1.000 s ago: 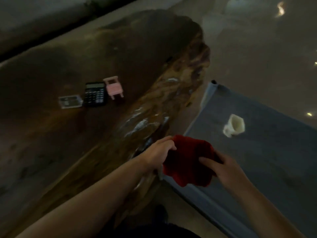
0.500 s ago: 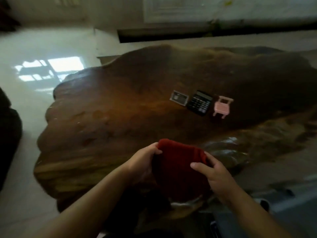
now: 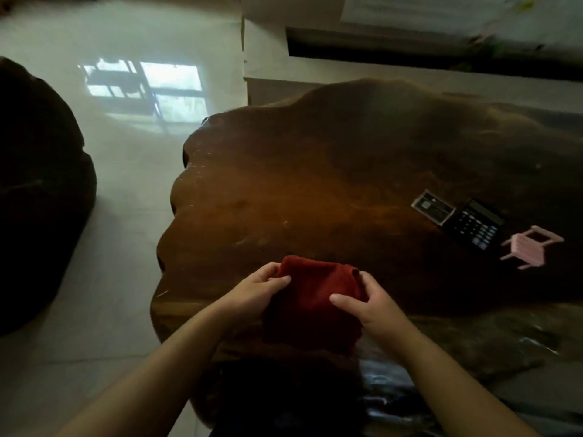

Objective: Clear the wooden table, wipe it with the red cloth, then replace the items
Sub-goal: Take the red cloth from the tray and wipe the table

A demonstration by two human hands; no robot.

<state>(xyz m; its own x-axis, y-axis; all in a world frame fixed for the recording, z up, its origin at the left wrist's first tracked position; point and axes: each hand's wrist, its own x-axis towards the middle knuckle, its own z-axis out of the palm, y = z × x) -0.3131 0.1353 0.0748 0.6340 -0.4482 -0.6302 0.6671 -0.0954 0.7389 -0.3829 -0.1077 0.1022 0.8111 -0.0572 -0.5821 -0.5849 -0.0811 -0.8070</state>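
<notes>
The red cloth (image 3: 310, 305) hangs bunched over the near edge of the wooden table (image 3: 299, 190). My left hand (image 3: 260, 288) grips its left side and my right hand (image 3: 373, 302) grips its right side. On the table's right part lie a small framed card (image 3: 433, 206), a black calculator (image 3: 474, 227) and a pink toy chair (image 3: 530, 246) in a row, well beyond my hands.
Pale tiled floor (image 3: 104, 247) with a window reflection lies to the left. A dark rounded piece of furniture (image 3: 34, 200) stands at the far left. A wall with a dark ledge (image 3: 410, 55) runs behind the table.
My view swung left from the blue-grey mat with the white cup to the table's left end. Both hands kept hold of the cloth and brought it over the table's near edge.
</notes>
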